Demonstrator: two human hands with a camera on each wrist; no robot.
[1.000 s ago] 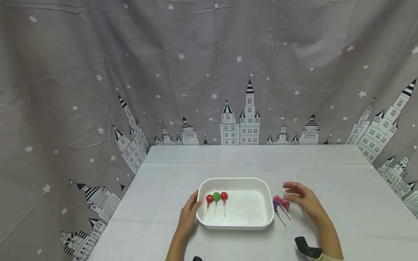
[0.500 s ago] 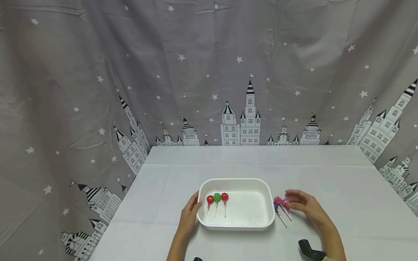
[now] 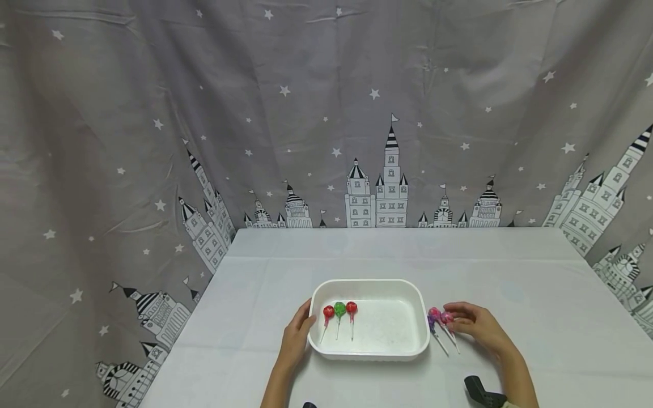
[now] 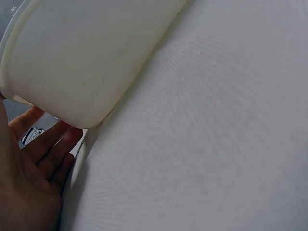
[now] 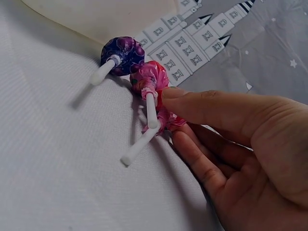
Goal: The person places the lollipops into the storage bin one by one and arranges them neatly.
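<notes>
A white plastic tray (image 3: 377, 356) stands on the table, with a red lollipop (image 3: 329, 311), a green lollipop (image 3: 339, 309) and another red lollipop (image 3: 351, 307) lying side by side in its left part. My left hand (image 3: 296, 335) holds the tray's left end, thumb over the rim and fingers along the outer wall (image 4: 72, 57). Right of the tray, my right hand (image 3: 478, 326) pinches the head of a pink lollipop (image 5: 169, 121) between thumb and fingers. Touching it lie a second pink lollipop (image 5: 148, 79) and a purple lollipop (image 5: 122, 55), sticks towards me.
A white cloth (image 3: 245, 317) covers the table. Behind and at the sides hangs a grey curtain (image 3: 306, 113) printed with castles and stars. A black strap or mount piece (image 3: 482, 392) sits at my right wrist.
My right hand has come down beside the pink lollipops, and its thumb and fingers have drawn together on the rightmost one. The left hand and tray have stayed in place.
</notes>
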